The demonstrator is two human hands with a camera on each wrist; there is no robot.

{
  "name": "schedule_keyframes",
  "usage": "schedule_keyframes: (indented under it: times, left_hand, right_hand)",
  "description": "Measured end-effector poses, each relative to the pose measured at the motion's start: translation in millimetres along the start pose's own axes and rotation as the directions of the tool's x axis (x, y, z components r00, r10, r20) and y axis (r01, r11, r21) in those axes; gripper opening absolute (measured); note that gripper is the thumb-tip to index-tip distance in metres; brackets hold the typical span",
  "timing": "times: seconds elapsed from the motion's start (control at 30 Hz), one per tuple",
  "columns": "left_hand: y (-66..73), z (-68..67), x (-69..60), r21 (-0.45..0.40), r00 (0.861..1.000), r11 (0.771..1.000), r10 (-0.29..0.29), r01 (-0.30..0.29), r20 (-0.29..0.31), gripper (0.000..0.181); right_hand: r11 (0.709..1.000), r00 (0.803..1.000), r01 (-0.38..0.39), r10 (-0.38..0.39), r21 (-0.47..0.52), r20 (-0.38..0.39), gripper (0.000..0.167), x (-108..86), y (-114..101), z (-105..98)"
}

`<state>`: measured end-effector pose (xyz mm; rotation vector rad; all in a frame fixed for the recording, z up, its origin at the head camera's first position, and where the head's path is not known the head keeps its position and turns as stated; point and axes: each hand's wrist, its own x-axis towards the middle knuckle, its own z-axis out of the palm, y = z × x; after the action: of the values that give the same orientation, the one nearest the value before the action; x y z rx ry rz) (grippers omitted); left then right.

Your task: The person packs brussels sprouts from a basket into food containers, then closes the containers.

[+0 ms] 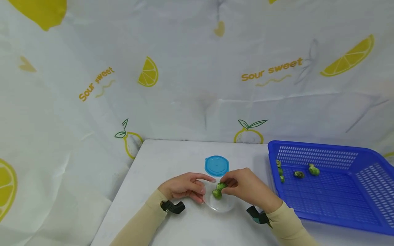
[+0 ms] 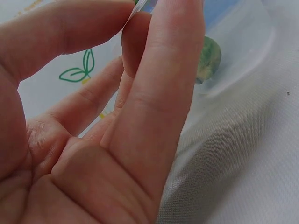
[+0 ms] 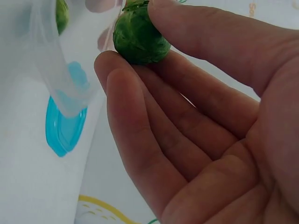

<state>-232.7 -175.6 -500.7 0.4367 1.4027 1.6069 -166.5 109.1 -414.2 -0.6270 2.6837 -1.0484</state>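
Observation:
A clear plastic bowl (image 1: 222,206) stands on the white table, gripped at its left rim by my left hand (image 1: 184,186). In the left wrist view, the thumb and a finger of that left hand (image 2: 140,98) pinch the thin clear edge. My right hand (image 1: 250,188) holds a green Brussels sprout (image 3: 140,37) over the bowl's right side, between thumb and fingers. Another Brussels sprout (image 1: 217,194) lies in the bowl, close beside the held one. Behind the bowl a blue lid (image 1: 217,166) lies flat on the table.
On the right stands a blue plastic basket (image 1: 332,205) with slotted walls. Several Brussels sprouts (image 1: 314,169) lie towards its left and back. A white sheet (image 1: 191,68) printed with lemons hangs behind the table (image 1: 172,153).

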Motion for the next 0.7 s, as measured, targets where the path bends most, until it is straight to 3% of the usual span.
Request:
schedule_keyframes:
  times: [0.7]
  left_hand:
    - [-0.1,-2.0,-0.1,-0.02,1.0,1.0,0.008,-0.008,0.012,0.059]
  right_hand:
    - [0.997,0.996,0.064,-0.062,-0.031,0.062,0.014,9.8,-3,30]
